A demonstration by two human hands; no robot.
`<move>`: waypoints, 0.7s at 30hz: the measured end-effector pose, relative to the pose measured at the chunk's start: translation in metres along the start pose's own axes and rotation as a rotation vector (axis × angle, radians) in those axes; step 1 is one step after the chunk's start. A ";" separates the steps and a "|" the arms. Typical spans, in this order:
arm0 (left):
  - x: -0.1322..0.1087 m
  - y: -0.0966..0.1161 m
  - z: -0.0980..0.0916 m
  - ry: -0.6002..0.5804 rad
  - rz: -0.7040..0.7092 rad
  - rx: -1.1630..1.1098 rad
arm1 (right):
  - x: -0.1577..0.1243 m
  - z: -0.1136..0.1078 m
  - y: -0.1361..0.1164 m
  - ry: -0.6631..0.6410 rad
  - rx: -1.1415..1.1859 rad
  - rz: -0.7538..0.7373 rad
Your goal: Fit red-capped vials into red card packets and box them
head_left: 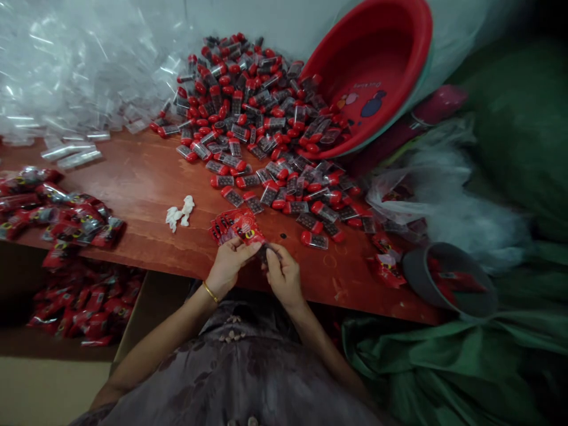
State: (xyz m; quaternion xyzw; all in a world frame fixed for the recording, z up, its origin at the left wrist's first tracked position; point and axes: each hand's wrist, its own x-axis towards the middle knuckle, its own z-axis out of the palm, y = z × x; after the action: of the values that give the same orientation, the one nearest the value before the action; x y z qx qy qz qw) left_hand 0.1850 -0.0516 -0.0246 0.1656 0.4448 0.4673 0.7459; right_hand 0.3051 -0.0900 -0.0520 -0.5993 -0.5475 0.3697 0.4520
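Observation:
My left hand [226, 269], with a gold bangle at the wrist, holds red printed packets [248, 223] near the table's front edge. Its thumb presses on their lower corner. My right hand [284, 275] is closed beside it, pinching a small dark piece [265, 253] that meets the packets' corner; its kind is mostly hidden by the fingers. Just beyond both hands spreads a large heap of small clear cases [237, 148] with red rounded ends and dark contents. A crumpled white wad [180, 213] lies left of the packets.
Clear plastic sleeves [89, 77] pile up at the back left. Filled red packs [66, 210] lie at the left edge, with more in a box [128, 331] below. A red basin [377, 65] leans at the back right. A grey tub [470, 296] and plastic bags [444, 189] stand right.

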 end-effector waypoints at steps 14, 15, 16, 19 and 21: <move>0.012 0.009 0.001 -0.142 0.008 0.112 | 0.009 0.005 -0.005 -0.225 0.393 0.138; 0.012 0.011 0.000 -0.145 0.016 0.112 | 0.009 0.003 -0.005 -0.228 0.425 0.137; 0.013 0.012 -0.001 -0.134 0.032 0.107 | 0.009 0.001 -0.005 -0.211 0.435 0.132; 0.010 0.012 -0.002 -0.105 0.057 0.091 | 0.008 0.000 -0.005 -0.114 0.390 0.119; 0.005 0.009 -0.003 -0.119 0.038 0.088 | 0.007 0.005 -0.007 -0.099 0.370 0.118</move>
State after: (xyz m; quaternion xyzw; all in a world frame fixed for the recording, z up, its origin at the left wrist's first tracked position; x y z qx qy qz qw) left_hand 0.1781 -0.0431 -0.0228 0.2341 0.4163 0.4508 0.7541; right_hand 0.2988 -0.0823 -0.0467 -0.5181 -0.4556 0.5189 0.5047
